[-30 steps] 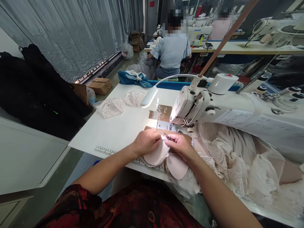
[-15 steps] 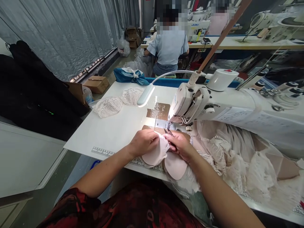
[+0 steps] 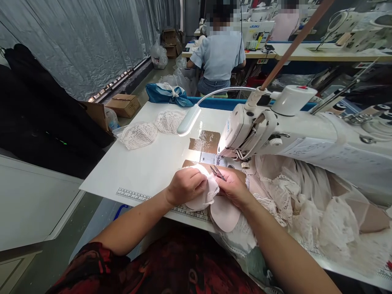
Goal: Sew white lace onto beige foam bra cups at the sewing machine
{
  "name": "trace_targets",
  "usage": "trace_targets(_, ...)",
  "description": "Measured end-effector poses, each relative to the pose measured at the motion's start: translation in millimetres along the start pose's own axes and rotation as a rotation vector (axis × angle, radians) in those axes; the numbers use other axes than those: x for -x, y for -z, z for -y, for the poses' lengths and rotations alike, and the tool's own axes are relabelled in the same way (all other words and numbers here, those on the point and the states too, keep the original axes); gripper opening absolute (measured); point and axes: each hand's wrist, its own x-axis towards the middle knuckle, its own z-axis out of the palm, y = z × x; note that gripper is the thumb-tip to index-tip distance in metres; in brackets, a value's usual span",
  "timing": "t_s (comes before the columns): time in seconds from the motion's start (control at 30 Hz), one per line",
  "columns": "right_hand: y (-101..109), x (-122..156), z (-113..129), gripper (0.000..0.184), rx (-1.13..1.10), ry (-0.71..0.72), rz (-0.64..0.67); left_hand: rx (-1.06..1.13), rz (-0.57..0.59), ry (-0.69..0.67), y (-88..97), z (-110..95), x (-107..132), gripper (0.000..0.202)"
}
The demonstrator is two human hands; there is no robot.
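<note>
My left hand (image 3: 186, 186) is closed, pinching the top edge of a pale pink bra cup (image 3: 199, 201) with lace trim along its border. In my right hand (image 3: 235, 187) are small dark thread snips (image 3: 218, 173), their blades pointing up and left, slightly parted. The right fingers are beside the cup's lace edge; whether they also grip it I cannot tell. A second pale cup (image 3: 225, 214) hangs below my right hand at the table's front edge. Just beyond my hands is the needle area of a white sewing machine (image 3: 241, 126).
Two white lace cups (image 3: 139, 135) lie at the table's far left. A small lamp (image 3: 189, 121) on a bendable neck hangs over the white table (image 3: 104, 175). Lace and mesh fabric (image 3: 306, 208) is heaped at right. Ahead, a person (image 3: 219, 55) sits at another table.
The snips have turned so that their blades show more clearly. My left hand has rolled slightly and the cup in it is more folded. The whole view has shifted a little.
</note>
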Motion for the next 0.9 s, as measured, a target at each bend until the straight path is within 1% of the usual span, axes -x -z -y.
trace_targets(0.1, 3.1, -1.9, 0.7, 0.028, 0.296, 0.137, -0.080, -0.023, 0.028, 0.005, 1.4, 0.1, 1.0, 0.027)
trace_targets(0.13, 3.9, -2.4, 1.5, 0.029, 0.380, 0.161, -0.106, -0.018, 0.039, 0.008, 1.7, 0.2, 0.9, 0.028)
trace_targets(0.2, 5.2, -1.0, 6.1, 0.030, 0.533, 0.175, -0.149, 0.018, 0.074, 0.033, 2.2, 1.6, 0.7, 0.026)
trace_targets(0.23, 6.2, 1.6, 10.5, 0.028, 0.602, 0.175, -0.172, 0.048, 0.098, 0.056, 2.5, 3.1, 0.5, 0.022)
trace_targets(0.27, 7.7, 5.8, 16.1, 0.025, 0.666, 0.172, -0.194, 0.080, 0.130, 0.083, 2.9, 5.2, 0.6, 0.015)
trace_targets(0.3, 9.8, 11.5, 22.6, 0.024, 0.737, 0.166, -0.212, 0.107, 0.171, 0.111, 3.3, 7.7, 0.7, 0.016)
trace_targets(0.37, 15.9, 26.6, 34.9, 0.029, 0.853, 0.145, -0.224, 0.143, 0.278, 0.150, 4.6, 13.3, 1.1, 0.046)
trace_targets(0.4, 19.5, 34.9, 39.3, 0.033, 0.914, 0.130, -0.213, 0.154, 0.339, 0.156, 5.5, 15.9, 1.3, 0.055)
trace_targets(0.43, 23.0, 43.1, 41.7, 0.036, 0.983, 0.115, -0.204, 0.163, 0.395, 0.154, 6.6, 18.2, 1.2, 0.056)
trace_targets(0.5, 27.9, 57.2, 40.1, 0.037, 1.130, 0.039, -0.188, 0.197, 0.470, 0.128, 9.4, 21.0, 0.6, 0.038)
trace_targets(0.57, 28.7, 67.3, 32.5, 0.027, 1.271, -0.087, -0.186, 0.250, 0.497, 0.080, 13.0, 21.5, 0.1, 0.021)
trace_targets(0.6, 27.5, 71.1, 28.5, 0.018, 1.332, -0.136, -0.179, 0.283, 0.501, 0.053, 15.3, 21.0, 0.5, 0.018)
trace_targets(0.63, 25.6, 74.3, 25.4, 0.015, 1.373, -0.138, -0.167, 0.312, 0.504, 0.031, 18.2, 20.4, 1.6, 0.017)
trace_targets(0.67, 23.4, 77.0, 23.6, 0.018, 1.383, -0.103, -0.167, 0.330, 0.513, 0.021, 22.0, 19.8, 3.6, 0.015)
trace_targets(0.7, 21.0, 79.3, 23.4, 0.020, 1.365, -0.038, -0.182, 0.338, 0.526, 0.030, 26.9, 19.4, 6.5, 0.014)
trace_targets(0.73, 18.7, 81.0, 24.6, 0.020, 1.330, 0.052, -0.210, 0.336, 0.543, 0.063, 32.9, 19.4, 10.2, 0.012)
trace_targets(0.8, 13.6, 81.0, 28.8, 0.020, 1.243, 0.201, -0.265, 0.329, 0.587, 0.172, 48.1, 21.4, 19.2, 0.005)
trace_targets(0.83, 10.4, 78.4, 30.7, 0.021, 1.193, 0.232, -0.261, 0.335, 0.605, 0.225, 56.8, 23.8, 24.0, 0.004)
trace_targets(0.9, 0.9, 66.7, 31.6, 0.023, 1.079, 0.208, -0.180, 0.368, 0.640, 0.289, 74.5, 31.9, 33.0, 0.016)
